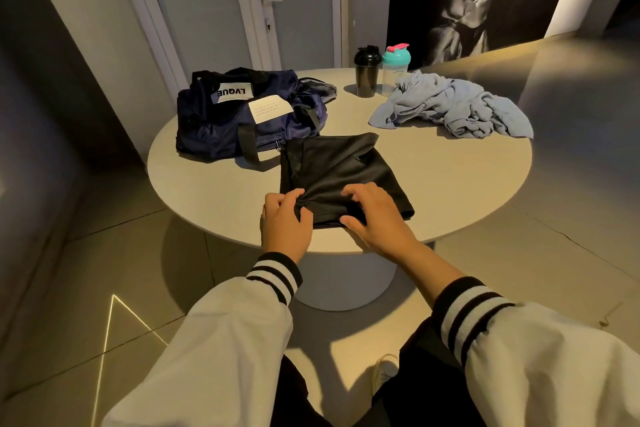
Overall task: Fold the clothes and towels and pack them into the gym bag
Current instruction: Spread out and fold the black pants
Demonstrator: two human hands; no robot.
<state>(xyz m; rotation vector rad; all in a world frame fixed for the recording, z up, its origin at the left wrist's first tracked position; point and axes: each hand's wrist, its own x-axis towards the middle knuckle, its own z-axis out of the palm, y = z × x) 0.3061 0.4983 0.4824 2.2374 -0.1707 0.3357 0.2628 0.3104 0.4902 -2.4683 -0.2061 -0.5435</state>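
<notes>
A black garment (339,170) lies partly folded near the front of the round white table (460,177). My left hand (285,222) pinches its near left corner. My right hand (374,215) grips its near edge, thumb under the cloth and fingers spread on top. A navy gym bag (242,114) with black straps and white labels sits at the table's back left, touching the garment's far left corner. A crumpled light blue towel (453,107) lies at the back right.
A black shaker bottle (366,73) and a clear one with a teal lid (395,69) stand at the table's far edge beside the towel. A door and a dark wall poster are behind. Tiled floor surrounds the table's pedestal.
</notes>
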